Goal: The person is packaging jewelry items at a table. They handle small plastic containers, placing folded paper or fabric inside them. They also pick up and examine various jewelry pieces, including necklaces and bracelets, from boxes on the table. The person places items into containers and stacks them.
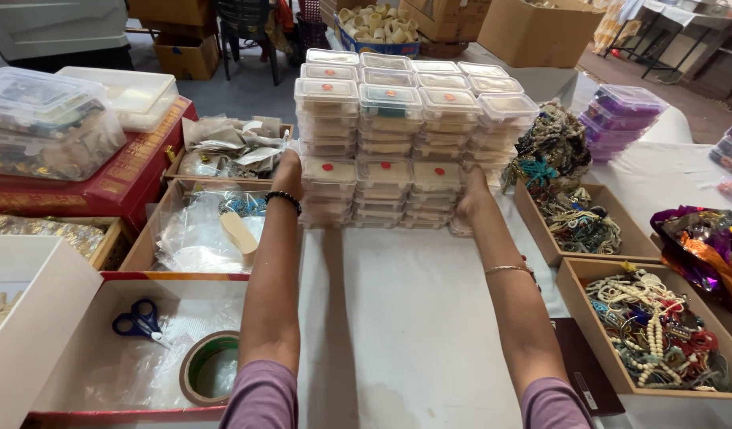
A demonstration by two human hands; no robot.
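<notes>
Both my hands press flat against a front row of stacked clear plastic boxes [382, 195] on the white table [398, 318]: left hand [287, 168] on its left end, right hand [471, 199] on its right end, fingers open against the smooth lidded stacks.

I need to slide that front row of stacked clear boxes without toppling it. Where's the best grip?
Grip the front row of boxes at its two outer ends, low down, coming in from left and right, as the left hand and right hand do. The stacks are tall and separate, so squeezing inward likely keeps them together. The taller stacks behind block a rear approach.
</notes>
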